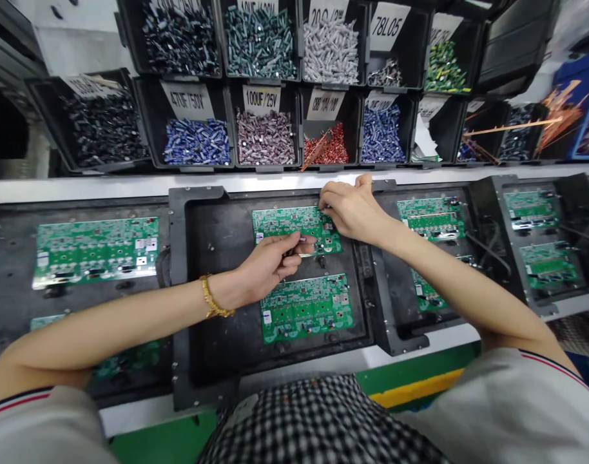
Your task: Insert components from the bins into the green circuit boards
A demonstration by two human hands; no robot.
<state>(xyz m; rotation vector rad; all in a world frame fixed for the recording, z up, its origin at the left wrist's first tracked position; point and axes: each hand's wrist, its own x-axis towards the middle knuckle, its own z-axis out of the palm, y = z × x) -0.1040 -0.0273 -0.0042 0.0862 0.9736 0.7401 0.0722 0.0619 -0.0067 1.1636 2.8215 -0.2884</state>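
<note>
My left hand (275, 258), with a gold bracelet at its wrist, hovers over the lower edge of the upper green circuit board (285, 219). Its fingers are curled around small dark capacitors (303, 240), partly hidden. At that board's upper right corner, the fingertips of my right hand (350, 207) are pressed together, pointing down; whatever they pinch is hidden by the fingers. Below lies a second green circuit board (307, 306) in the same black tray (217, 348), with small parts along its lower edge.
Labelled black bins (265, 161) of loose components stand in two rows behind the rail. More trays with circuit boards (98, 248) lie left and right on the line. Copper-coloured leads (517, 127) stick out over the right bins. A checked cloth (318, 419) covers my lap.
</note>
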